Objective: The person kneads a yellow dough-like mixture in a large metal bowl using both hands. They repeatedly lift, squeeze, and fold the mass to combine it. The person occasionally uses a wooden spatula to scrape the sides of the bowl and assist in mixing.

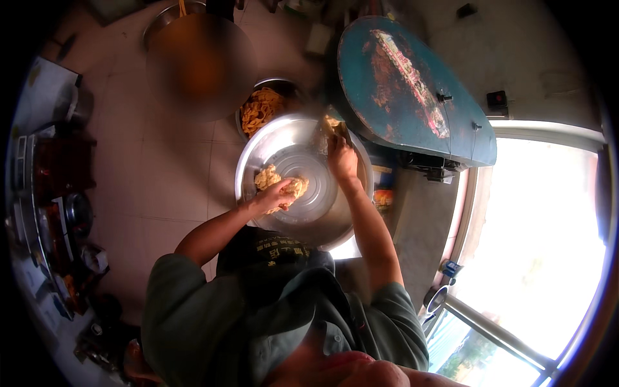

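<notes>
A wide steel basin (248,155) stands in front of me, with crumbly yellow dough (265,177) in its left part. My left hand (280,195) is inside the basin, its fingers closed around a lump of that dough. My right hand (342,160) is at the basin's far right side, beside the rounded end of a green machine (412,90). Its fingers are curled round something dark, too blurred to name. A bit of yellow dough (333,120) shows just beyond these fingers.
Behind the basin stands a dark pot (277,82) holding orange-brown strips (262,111). Another metal bowl (157,26) is farther back, partly hidden by a blurred person's head. Shelves with pans (78,214) line the left; a bright window (541,232) is on the right.
</notes>
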